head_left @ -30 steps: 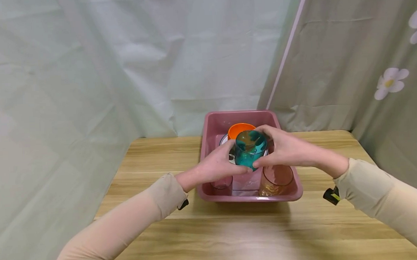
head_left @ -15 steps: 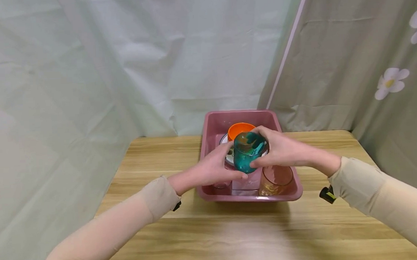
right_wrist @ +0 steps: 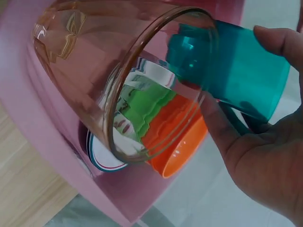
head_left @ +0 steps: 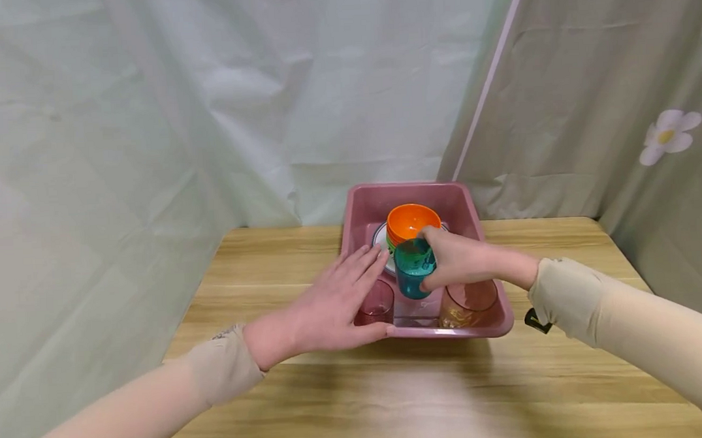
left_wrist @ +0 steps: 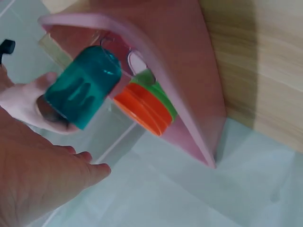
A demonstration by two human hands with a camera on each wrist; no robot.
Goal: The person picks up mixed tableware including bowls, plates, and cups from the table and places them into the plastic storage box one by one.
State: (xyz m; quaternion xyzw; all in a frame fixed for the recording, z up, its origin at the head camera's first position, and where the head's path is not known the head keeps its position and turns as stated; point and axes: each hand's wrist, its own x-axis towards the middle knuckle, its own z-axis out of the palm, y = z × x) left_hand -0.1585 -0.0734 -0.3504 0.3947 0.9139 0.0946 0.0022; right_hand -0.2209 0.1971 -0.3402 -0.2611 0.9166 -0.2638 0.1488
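A teal glass (head_left: pixel 413 268) is gripped by my right hand (head_left: pixel 460 257), thumb and fingers around its right side, over the pink basin (head_left: pixel 411 191). The right wrist view shows the same teal glass (right_wrist: pixel 248 71) behind an amber glass (right_wrist: pixel 80 56). My left hand (head_left: pixel 331 305) is off the glass, its fingers straight and spread above the basin's front left corner. Beneath that hand, a clear drinking glass (head_left: pixel 379 303) is partly covered. Behind the teal glass, an orange bowl (head_left: pixel 412 219) sits stacked on a green bowl (left_wrist: pixel 154 90), over a white plate (head_left: pixel 381 237).
The basin stands on a wooden table (head_left: pixel 271 268) near its back edge. Pale curtains (head_left: pixel 252 106) hang behind and to the left. On the right hangs a curtain with white flowers (head_left: pixel 671 136).
My left hand has let go of the teal glass and moved left and toward me, its fingers straightening. The right hand keeps its grip, and the glass is slightly lower and more upright.
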